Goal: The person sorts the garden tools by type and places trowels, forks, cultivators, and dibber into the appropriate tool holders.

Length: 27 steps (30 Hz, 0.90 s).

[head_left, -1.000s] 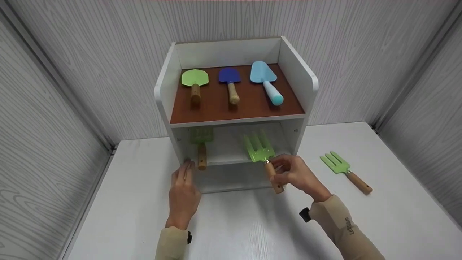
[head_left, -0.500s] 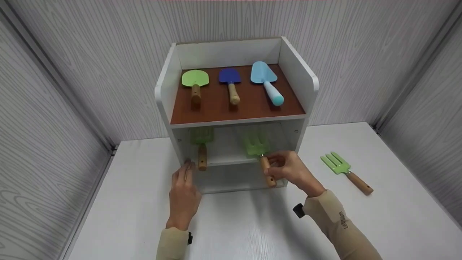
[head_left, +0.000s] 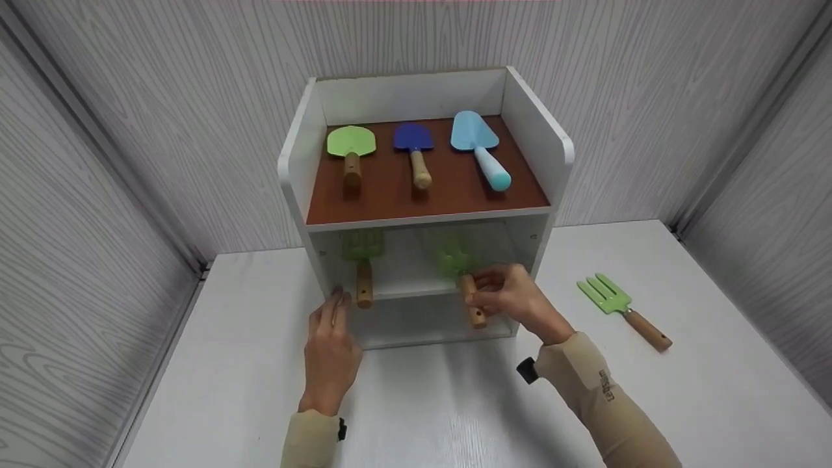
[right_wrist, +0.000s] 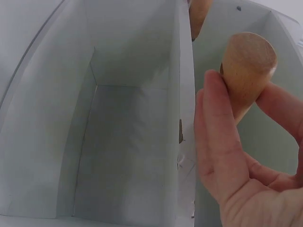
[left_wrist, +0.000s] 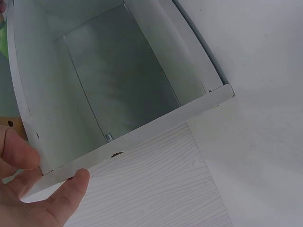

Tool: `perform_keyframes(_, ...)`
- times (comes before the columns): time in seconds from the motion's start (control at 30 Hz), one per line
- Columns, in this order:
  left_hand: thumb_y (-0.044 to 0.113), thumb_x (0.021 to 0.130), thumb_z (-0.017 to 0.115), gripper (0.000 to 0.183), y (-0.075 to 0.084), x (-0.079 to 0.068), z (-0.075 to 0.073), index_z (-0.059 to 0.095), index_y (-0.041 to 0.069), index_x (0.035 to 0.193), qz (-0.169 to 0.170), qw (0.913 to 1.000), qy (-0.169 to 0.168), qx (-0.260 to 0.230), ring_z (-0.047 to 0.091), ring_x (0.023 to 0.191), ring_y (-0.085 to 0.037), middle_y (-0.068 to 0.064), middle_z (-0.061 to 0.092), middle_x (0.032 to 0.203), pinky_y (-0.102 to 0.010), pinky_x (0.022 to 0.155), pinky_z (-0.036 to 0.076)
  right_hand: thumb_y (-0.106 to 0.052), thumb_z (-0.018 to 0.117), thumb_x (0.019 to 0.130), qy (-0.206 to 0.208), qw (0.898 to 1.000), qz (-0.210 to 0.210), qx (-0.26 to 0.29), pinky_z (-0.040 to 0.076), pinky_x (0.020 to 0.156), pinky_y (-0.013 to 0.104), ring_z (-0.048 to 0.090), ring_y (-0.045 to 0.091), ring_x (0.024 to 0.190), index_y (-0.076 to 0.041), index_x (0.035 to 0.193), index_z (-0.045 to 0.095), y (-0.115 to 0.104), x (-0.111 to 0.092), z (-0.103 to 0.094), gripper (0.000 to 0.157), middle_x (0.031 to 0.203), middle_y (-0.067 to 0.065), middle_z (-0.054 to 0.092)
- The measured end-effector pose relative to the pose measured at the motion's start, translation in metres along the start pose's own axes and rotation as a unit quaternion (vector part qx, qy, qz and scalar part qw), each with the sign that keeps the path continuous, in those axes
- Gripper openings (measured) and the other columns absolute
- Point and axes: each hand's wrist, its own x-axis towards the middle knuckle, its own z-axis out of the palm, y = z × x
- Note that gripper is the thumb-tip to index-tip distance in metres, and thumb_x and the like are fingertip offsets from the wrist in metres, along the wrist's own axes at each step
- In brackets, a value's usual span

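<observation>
My right hand [head_left: 513, 296] pinches the wooden handle of a green hand fork [head_left: 473, 302], whose tines reach into the middle compartment of a small white shelf unit [head_left: 429, 220]. In the right wrist view the fork's rounded handle end [right_wrist: 248, 56] shows between thumb and fingers, beside the shelf board. My left hand [head_left: 331, 354] holds the front edge of the unit's left side panel; in the left wrist view its fingertips [left_wrist: 71, 189] lie on either side of that edge. Another green fork [head_left: 364, 283] rests in the same compartment at the left, handle jutting out.
On the brown top shelf lie a green trowel [head_left: 351, 143], a dark blue trowel [head_left: 416, 140] and a light blue scoop [head_left: 478, 140]. A third green fork [head_left: 624, 309] lies on the white table [head_left: 416, 416], right of the unit. Grey wood-grain panels surround the table.
My right hand has moved left and slightly up, carrying the fork deeper into the middle compartment. The left hand stays at the side panel.
</observation>
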Motion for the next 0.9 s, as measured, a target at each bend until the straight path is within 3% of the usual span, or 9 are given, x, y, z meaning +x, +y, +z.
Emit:
perform_keyframes(0.13, -0.025, 0.076, 0.062, 0.057, 0.0, 0.001, -0.001, 0.057, -0.013, 0.131, -0.002, 1.0, -0.001, 0.001, 0.056, 0.112, -0.048, -0.026, 0.055, 0.136, -0.047, 0.071, 0.06, -0.005, 0.079, 0.084, -0.002, 1.0, -0.005, 0.003, 0.06, 0.067, 0.031, 0.068, 0.022, 0.088, 0.013, 0.123, 0.063, -0.002, 0.004, 0.001, 0.046, 0.111, 0.021, 0.068)
perform_keyframes(0.4, -0.025, 0.076, 0.061, 0.056, -0.001, -0.001, -0.001, 0.057, -0.013, 0.131, -0.003, 1.0, -0.009, 0.004, 0.056, 0.112, -0.047, -0.026, 0.055, 0.136, -0.049, 0.077, 0.06, -0.007, 0.08, 0.084, -0.011, 1.0, -0.005, -0.007, 0.061, 0.067, 0.031, 0.068, 0.02, 0.082, 0.01, 0.12, 0.066, -0.011, 0.01, 0.004, 0.042, 0.107, 0.018, 0.07)
perform_keyframes(0.6, -0.026, 0.076, 0.056, 0.055, -0.001, -0.001, -0.001, 0.058, -0.013, 0.129, 0.002, 1.0, -0.002, -0.003, 0.055, 0.112, -0.048, -0.025, 0.054, 0.136, -0.048, 0.075, 0.059, -0.008, 0.08, 0.084, -0.032, 0.999, 0.002, -0.005, 0.06, 0.068, 0.031, 0.067, 0.017, 0.074, 0.007, 0.114, 0.07, -0.017, 0.018, 0.007, 0.035, 0.099, 0.014, 0.072)
perform_keyframes(0.9, -0.025, 0.075, 0.062, 0.058, -0.001, 0.0, 0.0, 0.057, -0.012, 0.132, 0.0, 0.9999, -0.01, 0.002, 0.055, 0.115, -0.047, -0.026, 0.054, 0.137, -0.05, 0.084, 0.058, -0.006, 0.076, 0.087, -0.06, 0.998, -0.018, -0.01, 0.058, 0.064, 0.029, 0.061, 0.015, 0.067, 0.008, 0.103, 0.07, -0.028, 0.031, 0.013, 0.022, 0.082, 0.008, 0.067)
